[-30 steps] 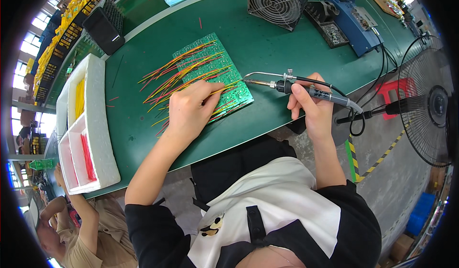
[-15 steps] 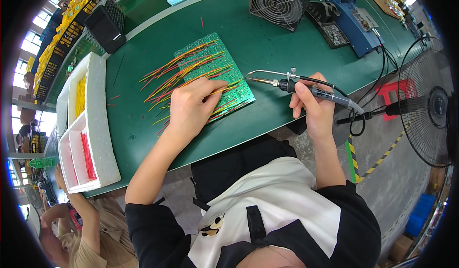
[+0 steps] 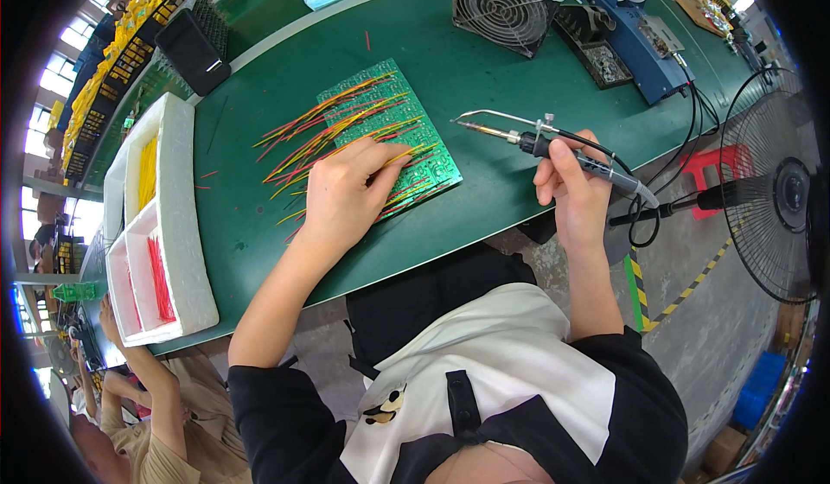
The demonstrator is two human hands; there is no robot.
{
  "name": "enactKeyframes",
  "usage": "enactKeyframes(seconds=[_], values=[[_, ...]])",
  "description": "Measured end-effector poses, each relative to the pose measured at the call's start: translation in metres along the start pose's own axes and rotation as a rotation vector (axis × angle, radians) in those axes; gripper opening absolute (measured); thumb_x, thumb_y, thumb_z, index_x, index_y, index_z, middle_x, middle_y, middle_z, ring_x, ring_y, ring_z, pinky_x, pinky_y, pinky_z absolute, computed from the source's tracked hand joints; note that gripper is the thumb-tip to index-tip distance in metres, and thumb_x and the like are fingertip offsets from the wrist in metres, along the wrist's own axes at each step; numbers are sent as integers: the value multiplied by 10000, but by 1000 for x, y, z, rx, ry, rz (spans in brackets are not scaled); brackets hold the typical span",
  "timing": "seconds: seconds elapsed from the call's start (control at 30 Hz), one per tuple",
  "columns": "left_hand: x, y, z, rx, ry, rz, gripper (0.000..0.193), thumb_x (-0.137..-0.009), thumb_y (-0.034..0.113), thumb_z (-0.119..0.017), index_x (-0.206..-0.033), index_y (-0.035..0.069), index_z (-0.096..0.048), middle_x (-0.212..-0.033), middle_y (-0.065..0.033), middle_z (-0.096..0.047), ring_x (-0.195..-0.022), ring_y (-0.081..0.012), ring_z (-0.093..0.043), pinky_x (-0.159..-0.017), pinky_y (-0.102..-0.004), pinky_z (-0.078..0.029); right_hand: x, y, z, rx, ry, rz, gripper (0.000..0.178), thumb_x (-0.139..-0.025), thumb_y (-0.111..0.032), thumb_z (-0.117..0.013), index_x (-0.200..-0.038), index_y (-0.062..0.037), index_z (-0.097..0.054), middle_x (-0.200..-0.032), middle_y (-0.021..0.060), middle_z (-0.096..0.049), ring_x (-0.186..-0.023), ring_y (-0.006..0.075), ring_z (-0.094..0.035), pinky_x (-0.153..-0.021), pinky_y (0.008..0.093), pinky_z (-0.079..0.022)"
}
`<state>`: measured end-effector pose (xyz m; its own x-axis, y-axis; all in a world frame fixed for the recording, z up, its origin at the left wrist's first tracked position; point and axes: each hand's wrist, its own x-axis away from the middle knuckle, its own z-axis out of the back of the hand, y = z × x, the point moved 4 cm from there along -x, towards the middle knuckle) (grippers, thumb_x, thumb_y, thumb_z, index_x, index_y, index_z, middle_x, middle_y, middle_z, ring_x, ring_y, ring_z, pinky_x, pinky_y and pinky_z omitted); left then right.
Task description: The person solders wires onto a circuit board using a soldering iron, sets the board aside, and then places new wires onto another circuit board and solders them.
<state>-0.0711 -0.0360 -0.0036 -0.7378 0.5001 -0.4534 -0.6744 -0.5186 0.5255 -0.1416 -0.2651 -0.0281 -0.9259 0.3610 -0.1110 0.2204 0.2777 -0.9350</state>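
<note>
Left hand (image 3: 350, 181): pinches a yellow wire (image 3: 421, 149) over the circuit board (image 3: 443, 171), presumably to steady it. Right hand (image 3: 577, 187): grips the soldering iron (image 3: 534, 144) pen-fashion, apparently for fine control.

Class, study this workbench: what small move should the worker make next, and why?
Probably the left hand should ease its pinch on the yellow wire. The soldering iron in the right hand has drawn away over the past second, and its tip now sits clear of the circuit board, over the green tabletop, so that spot may be finished.
</note>
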Motion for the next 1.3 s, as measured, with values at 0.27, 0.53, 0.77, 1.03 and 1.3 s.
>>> enactKeyframes(seconds=[0.27,0.53,0.77,1.03,1.3], values=[[13,43,14,-304,50,-380,145,-739,112,-646,-737,34,-524,-644,-75,-511,-528,-231,-518,-459,-337,-398,-2,-10,21,-88,129,82,142,-875,-145,-586,-881,-16,-528,-622,95,-567,-448,98,-494,-423,207,-392],[18,28,-17,-398,-154,-330,189,-761,112,-630,-768,49,-452,-692,-76,-474,-603,-221,-539,-476,-340,-416,-1,-10,35,-131,170,193,116,-879,-125,-577,-875,-15,-539,-594,85,-556,-429,95,-476,-404,215,-384],[10,11,-3,-358,-108,-305,159,-742,-20,-556,-895,22,-538,-727,-96,-503,-623,-242,-559,-511,-352,-453,2,-2,25,-138,153,182,114,-881,-121,-574,-858,-20,-525,-598,90,-561,-416,100,-472,-394,212,-381],[8,19,-5,-211,28,-220,199,-755,-43,-608,-946,9,-597,-731,-84,-532,-584,-226,-551,-514,-323,-457,7,1,17,-77,67,122,122,-875,-95,-572,-854,-34,-469,-598,117,-564,-393,113,-477,-373,207,-385],[8,13,-9,-91,80,-223,128,-733,-32,-647,-853,-2,-614,-715,-82,-545,-576,-221,-562,-496,-317,-452,5,0,1,-7,-12,27,129,-858,-91,-593,-855,-23,-484,-604,112,-562,-415,113,-495,-388,206,-394]])
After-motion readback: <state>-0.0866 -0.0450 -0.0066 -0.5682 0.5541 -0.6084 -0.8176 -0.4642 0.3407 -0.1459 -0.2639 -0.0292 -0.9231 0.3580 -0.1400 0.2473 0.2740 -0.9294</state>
